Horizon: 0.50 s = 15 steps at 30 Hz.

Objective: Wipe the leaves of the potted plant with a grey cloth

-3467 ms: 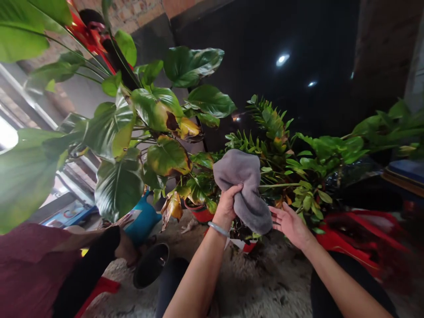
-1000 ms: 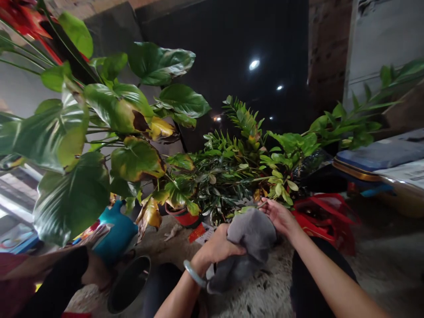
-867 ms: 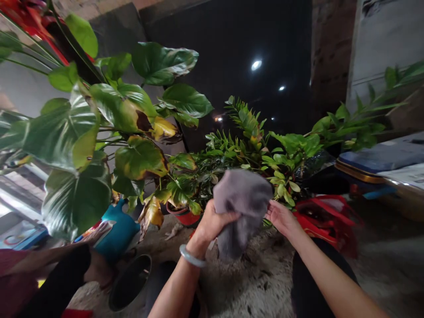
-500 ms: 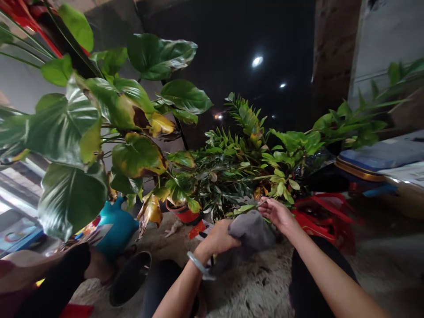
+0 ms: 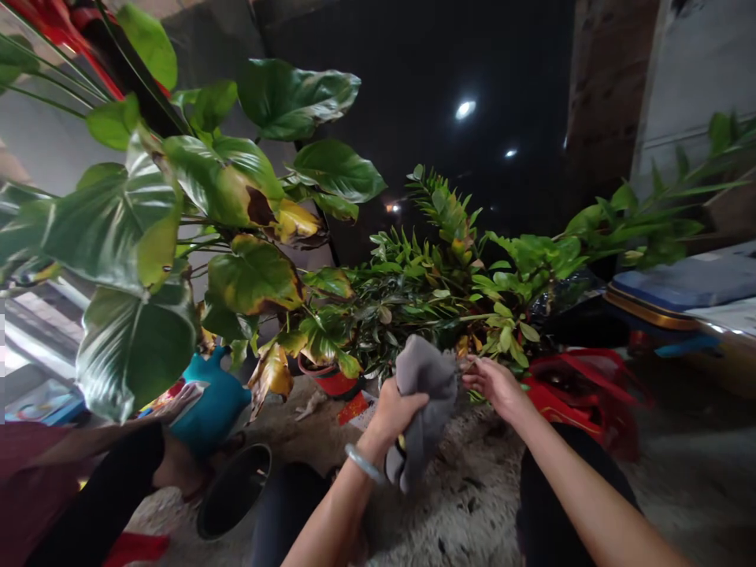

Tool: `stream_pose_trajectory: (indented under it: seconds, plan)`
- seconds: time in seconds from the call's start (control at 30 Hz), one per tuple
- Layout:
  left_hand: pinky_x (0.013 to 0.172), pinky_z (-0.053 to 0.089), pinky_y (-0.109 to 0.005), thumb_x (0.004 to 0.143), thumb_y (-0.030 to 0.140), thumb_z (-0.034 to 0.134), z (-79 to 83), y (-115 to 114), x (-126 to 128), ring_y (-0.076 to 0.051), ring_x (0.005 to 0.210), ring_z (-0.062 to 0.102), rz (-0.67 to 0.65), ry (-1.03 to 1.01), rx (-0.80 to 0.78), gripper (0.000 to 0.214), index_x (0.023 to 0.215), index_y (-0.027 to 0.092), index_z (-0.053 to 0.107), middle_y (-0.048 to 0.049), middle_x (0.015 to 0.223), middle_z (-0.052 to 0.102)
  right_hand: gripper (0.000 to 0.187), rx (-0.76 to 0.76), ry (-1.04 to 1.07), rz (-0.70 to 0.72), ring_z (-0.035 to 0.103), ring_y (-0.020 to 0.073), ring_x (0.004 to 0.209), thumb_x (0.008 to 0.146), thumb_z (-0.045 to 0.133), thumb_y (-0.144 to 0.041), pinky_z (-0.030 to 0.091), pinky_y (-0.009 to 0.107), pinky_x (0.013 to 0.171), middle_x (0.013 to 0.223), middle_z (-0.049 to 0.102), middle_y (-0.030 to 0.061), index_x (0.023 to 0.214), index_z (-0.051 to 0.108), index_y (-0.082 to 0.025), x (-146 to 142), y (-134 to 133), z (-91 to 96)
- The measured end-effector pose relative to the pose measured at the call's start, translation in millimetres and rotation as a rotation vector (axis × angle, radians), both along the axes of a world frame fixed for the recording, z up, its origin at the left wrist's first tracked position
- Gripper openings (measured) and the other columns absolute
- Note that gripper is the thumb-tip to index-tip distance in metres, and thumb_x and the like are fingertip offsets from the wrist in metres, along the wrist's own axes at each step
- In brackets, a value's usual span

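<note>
My left hand (image 5: 394,411) is closed round a grey cloth (image 5: 422,391), which hangs down below the fist and stands up above it. A pale bangle sits on that wrist. My right hand (image 5: 491,383) is just right of the cloth, fingers curled on a thin leafy stem (image 5: 481,347) of the small-leaved plant (image 5: 437,276). The cloth's top touches the same low leaves. The plant's pot is hidden behind the cloth and foliage.
A big-leaved plant (image 5: 177,220) with yellowed leaves fills the left, over a red pot (image 5: 331,382). A teal container (image 5: 206,402) and a dark round pot (image 5: 233,492) lie lower left beside another person's leg (image 5: 106,496). Red plastic (image 5: 582,390) sits right. Shaggy rug (image 5: 466,488) below.
My left hand has lifted the cloth from low beside my knee up against the plant's lower leaves. My right hand stays on the stem, barely moved.
</note>
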<state>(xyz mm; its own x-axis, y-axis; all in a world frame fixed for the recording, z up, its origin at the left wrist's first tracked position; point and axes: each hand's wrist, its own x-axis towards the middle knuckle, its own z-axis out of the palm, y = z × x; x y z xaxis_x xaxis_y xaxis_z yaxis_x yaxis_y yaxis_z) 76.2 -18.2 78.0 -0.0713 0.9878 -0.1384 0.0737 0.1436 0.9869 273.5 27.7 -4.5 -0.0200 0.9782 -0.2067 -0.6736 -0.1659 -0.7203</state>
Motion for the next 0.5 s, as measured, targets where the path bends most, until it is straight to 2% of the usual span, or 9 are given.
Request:
stream_pose_trajectory:
  seconds: [0.03, 0.1, 0.17, 0.27, 0.33, 0.4, 0.5]
  plan:
    - [0.066, 0.053, -0.034, 0.049, 0.014, 0.074, -4.8, -5.7, -7.6, -0.024, 0.068, 0.066, -0.031, 0.024, -0.037, 0.017, 0.065, 0.016, 0.074, -0.0037, 0.064, 0.072, 0.009, -0.012, -0.008, 0.005, 0.067, 0.0167, 0.049, 0.069, 0.075, -0.017, 0.056, 0.027, 0.048, 0.066, 0.075, 0.0043, 0.075, 0.070, -0.020, -1.1, -0.2, -1.7]
    - [0.064, 0.053, -0.034, 0.048, 0.016, 0.074, 1.0, -11.5, -20.9, -0.023, 0.064, 0.065, -0.034, 0.007, -0.060, 0.017, 0.065, 0.015, 0.074, -0.0040, 0.064, 0.072, 0.011, -0.027, -0.015, 0.012, 0.065, 0.0167, 0.045, 0.066, 0.077, -0.015, 0.055, 0.027, 0.044, 0.062, 0.074, 0.0042, 0.074, 0.070, -0.019, -2.4, -0.8, -3.8]
    - [0.063, 0.053, -0.033, 0.045, 0.018, 0.077, 22.3, -8.4, -27.4, -0.022, 0.062, 0.064, 0.018, -0.053, -0.002, 0.022, 0.066, 0.014, 0.074, -0.0035, 0.064, 0.072, 0.012, -0.026, -0.006, 0.011, 0.066, 0.0171, 0.046, 0.066, 0.078, -0.015, 0.055, 0.027, 0.045, 0.060, 0.074, 0.0034, 0.074, 0.070, -0.020, -1.9, -1.3, -3.4]
    - [0.065, 0.053, -0.032, 0.044, 0.026, 0.080, 57.0, 6.2, -21.1, -0.020, 0.063, 0.063, 0.134, -0.193, 0.167, 0.031, 0.072, 0.014, 0.072, -0.0018, 0.066, 0.071, 0.013, -0.007, 0.024, 0.001, 0.067, 0.0170, 0.050, 0.066, 0.079, -0.016, 0.058, 0.029, 0.052, 0.061, 0.074, 0.0022, 0.074, 0.070, -0.021, 0.6, -1.3, 0.9]
    - [0.066, 0.052, -0.031, 0.047, 0.031, 0.081, 65.2, 14.2, -9.4, -0.018, 0.063, 0.063, 0.189, -0.251, 0.254, 0.033, 0.073, 0.015, 0.071, -0.0010, 0.068, 0.070, 0.013, 0.005, 0.044, -0.004, 0.069, 0.0175, 0.055, 0.066, 0.079, -0.018, 0.059, 0.031, 0.059, 0.065, 0.075, 0.0023, 0.073, 0.069, -0.022, 1.4, -0.6, 3.6]
    - [0.066, 0.051, -0.030, 0.048, 0.029, 0.079, 57.0, 15.8, 2.2, -0.017, 0.063, 0.061, 0.162, -0.230, 0.271, 0.029, 0.072, 0.015, 0.070, -0.0006, 0.067, 0.070, 0.013, 0.010, 0.057, -0.005, 0.071, 0.0180, 0.061, 0.066, 0.080, -0.020, 0.059, 0.031, 0.063, 0.069, 0.076, 0.0025, 0.073, 0.069, -0.022, 0.7, 0.8, 4.5]
    - [0.060, 0.046, -0.027, 0.046, 0.016, 0.074, 28.1, 5.5, 7.4, -0.015, 0.059, 0.055, -0.070, -0.047, 0.163, 0.020, 0.065, 0.015, 0.070, 0.0019, 0.060, 0.066, 0.014, -0.004, 0.062, 0.007, 0.071, 0.0174, 0.060, 0.065, 0.081, -0.020, 0.057, 0.027, 0.059, 0.068, 0.076, 0.0016, 0.072, 0.069, -0.022, -1.8, 3.5, 0.7]
